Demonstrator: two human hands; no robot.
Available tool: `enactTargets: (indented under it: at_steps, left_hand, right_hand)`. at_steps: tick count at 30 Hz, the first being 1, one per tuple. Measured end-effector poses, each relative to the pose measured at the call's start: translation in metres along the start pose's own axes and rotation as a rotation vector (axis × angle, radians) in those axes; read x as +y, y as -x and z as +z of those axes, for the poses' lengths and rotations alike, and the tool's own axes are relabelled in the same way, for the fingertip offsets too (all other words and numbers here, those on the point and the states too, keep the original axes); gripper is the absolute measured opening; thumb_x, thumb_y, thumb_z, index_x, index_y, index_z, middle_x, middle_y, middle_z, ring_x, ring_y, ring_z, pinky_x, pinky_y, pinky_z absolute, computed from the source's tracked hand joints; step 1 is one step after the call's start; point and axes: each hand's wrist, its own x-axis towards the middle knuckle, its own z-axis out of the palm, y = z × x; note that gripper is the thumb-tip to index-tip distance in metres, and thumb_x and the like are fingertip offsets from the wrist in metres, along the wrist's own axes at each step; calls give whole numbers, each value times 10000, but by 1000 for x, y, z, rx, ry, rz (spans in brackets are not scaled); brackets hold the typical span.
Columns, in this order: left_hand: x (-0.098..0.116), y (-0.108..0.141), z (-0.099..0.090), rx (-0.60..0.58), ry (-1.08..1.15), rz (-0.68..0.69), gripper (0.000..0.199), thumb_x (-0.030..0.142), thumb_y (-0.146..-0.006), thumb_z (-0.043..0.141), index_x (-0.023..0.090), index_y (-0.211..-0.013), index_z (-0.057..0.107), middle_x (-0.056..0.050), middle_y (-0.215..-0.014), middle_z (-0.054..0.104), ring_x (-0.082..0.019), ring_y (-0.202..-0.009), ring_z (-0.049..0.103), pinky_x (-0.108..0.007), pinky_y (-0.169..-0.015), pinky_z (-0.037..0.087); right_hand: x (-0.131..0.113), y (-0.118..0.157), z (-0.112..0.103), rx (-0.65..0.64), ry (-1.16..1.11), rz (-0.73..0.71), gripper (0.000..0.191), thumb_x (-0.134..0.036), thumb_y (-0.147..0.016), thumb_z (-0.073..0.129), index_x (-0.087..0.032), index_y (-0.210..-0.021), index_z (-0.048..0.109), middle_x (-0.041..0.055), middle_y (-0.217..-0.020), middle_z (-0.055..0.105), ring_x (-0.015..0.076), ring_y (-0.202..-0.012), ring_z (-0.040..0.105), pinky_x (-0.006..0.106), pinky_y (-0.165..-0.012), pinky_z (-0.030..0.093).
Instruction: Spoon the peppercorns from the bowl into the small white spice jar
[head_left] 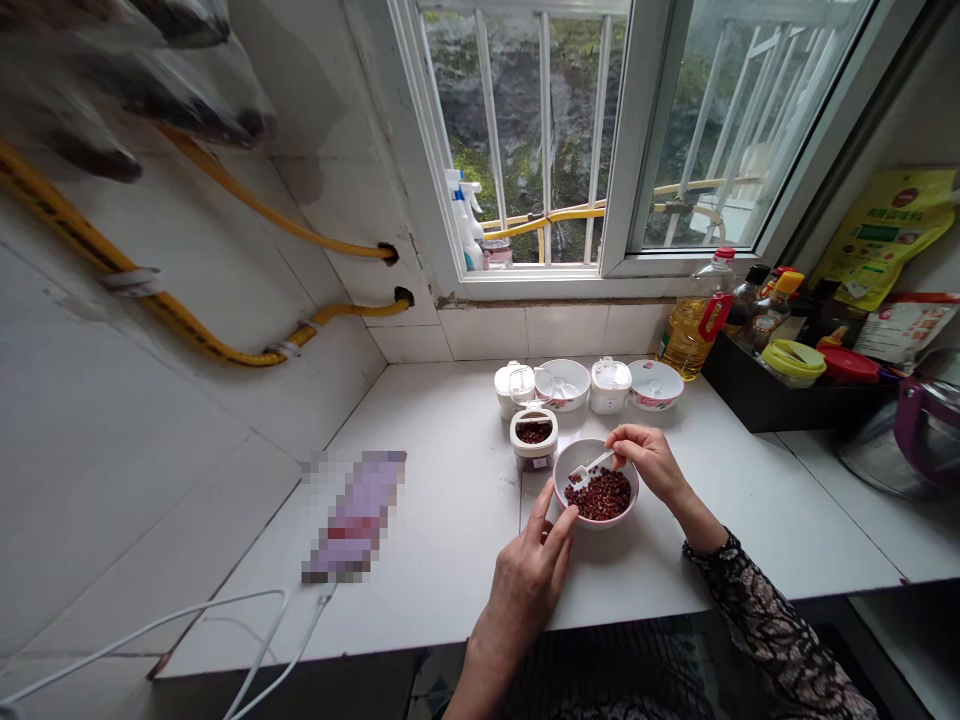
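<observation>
A white bowl with a pink rim holds a heap of small dark-red grains that look like Sichuan peppercorns. My right hand pinches the handle of a small white spoon; its scoop is inside the bowl, with a few grains at it. My left hand holds the bowl at its near-left side, fingertips against the rim. Just behind the bowl, to the left, stands a seasoning jar with its lid raised and similar dark grains inside.
Along the wall are two more white seasoning jars and two flowered bowls. An oil bottle and a black box of condiments stand right. A blurred purple object with a white cable lies left.
</observation>
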Motion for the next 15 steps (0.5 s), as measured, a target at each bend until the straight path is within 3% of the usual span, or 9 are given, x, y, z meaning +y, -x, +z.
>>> enactTargets:
  at_steps: [15]
  left_hand:
    - [0,0,2,18,2,4,354,97,-949,453,172,-1288,519,-225,-1437,491,-137,-779,699,-231,-616,565]
  right_hand:
    - [1,-5,-2,22,-139,54,140,-291,-635,605,-170,-670,667,-11,-501,606,134,-528,525,290,-623,450]
